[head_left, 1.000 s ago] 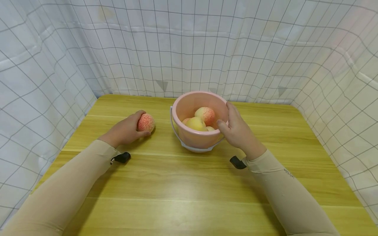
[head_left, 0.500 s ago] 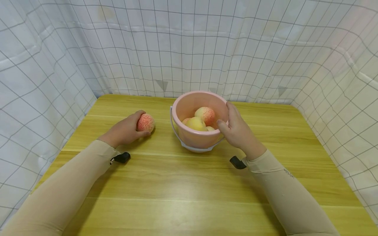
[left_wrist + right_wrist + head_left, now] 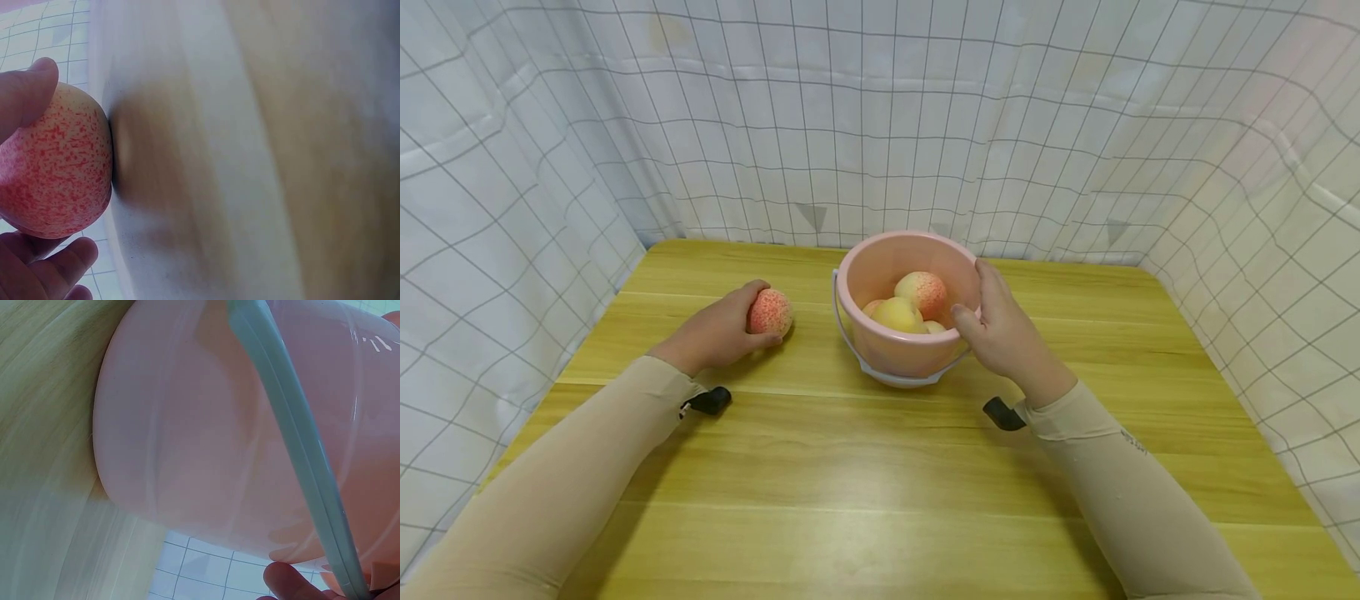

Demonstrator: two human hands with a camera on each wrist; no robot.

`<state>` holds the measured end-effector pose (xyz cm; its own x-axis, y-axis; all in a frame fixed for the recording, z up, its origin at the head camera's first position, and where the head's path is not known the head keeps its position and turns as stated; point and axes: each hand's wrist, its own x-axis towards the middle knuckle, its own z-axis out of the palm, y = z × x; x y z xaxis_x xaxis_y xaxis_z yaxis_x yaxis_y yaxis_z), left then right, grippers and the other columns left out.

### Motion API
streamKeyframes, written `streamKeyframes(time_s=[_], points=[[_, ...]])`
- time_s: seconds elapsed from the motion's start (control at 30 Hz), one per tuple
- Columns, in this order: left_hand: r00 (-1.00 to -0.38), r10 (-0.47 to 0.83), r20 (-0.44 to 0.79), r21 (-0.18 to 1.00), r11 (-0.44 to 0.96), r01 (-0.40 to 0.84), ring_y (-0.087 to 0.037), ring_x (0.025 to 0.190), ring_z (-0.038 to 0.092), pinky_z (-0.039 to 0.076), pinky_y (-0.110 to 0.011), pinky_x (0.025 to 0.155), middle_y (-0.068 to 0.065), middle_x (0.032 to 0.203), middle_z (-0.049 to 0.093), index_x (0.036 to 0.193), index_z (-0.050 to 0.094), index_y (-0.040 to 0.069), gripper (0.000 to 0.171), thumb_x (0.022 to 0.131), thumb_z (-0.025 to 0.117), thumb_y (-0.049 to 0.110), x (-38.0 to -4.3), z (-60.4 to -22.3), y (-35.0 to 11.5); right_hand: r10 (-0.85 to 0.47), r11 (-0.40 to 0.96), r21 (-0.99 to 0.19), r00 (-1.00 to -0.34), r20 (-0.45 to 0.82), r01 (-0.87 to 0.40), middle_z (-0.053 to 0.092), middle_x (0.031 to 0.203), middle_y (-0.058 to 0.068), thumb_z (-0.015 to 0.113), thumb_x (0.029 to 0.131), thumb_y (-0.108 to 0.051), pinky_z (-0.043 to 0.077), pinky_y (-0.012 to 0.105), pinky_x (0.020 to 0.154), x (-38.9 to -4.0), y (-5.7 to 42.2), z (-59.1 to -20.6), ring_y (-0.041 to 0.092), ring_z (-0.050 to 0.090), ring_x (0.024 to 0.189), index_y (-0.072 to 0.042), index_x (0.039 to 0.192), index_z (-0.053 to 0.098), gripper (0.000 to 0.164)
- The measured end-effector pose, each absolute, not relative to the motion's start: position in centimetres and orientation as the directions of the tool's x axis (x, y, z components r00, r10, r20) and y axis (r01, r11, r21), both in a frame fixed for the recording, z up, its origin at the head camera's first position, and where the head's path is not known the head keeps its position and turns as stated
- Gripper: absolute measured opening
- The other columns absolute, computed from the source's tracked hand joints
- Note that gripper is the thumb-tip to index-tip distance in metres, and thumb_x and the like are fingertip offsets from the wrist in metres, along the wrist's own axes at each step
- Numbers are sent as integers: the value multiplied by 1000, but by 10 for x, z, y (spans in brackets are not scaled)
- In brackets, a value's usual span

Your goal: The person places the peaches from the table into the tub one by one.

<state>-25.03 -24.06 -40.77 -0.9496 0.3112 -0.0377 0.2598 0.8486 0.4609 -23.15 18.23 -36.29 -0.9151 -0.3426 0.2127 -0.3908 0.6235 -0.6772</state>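
My left hand (image 3: 721, 329) grips a peach (image 3: 771, 313), red-speckled over pale yellow, at the left of the table. In the left wrist view the thumb lies on one side of the peach (image 3: 59, 169) and the fingers (image 3: 72, 259) on the other; its underside is right at the tabletop. Over on the right, my right hand (image 3: 1003, 333) holds the rim of a pink bucket (image 3: 891, 354), thumb inside and fingers outside. Several peaches lie in the bucket, among them a yellow one (image 3: 898, 315) and a red-blushed one (image 3: 922, 292). The bucket's lower part is partly hidden by its handle.
The wooden table (image 3: 850, 467) spans the view. The bucket's pale handle (image 3: 300, 444) hangs down along its near side. A white grid-patterned curtain (image 3: 880, 125) closes off the back and both sides. A black wrist mount (image 3: 709, 401) sticks out beside the left sleeve.
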Motion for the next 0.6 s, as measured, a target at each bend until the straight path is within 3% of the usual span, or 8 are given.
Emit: streamKeyframes(time_s=[0.6], points=[[-949, 312, -37, 460, 849, 261, -39, 123, 62, 50, -61, 105, -22, 140, 57, 154, 35, 4, 81, 94, 79, 37, -249, -407, -241, -329, 635, -673, -921, 207, -378, 16, 173, 22, 46, 102, -33, 29, 61, 125, -230, 182, -363, 39, 30, 156, 2, 167, 7, 83]])
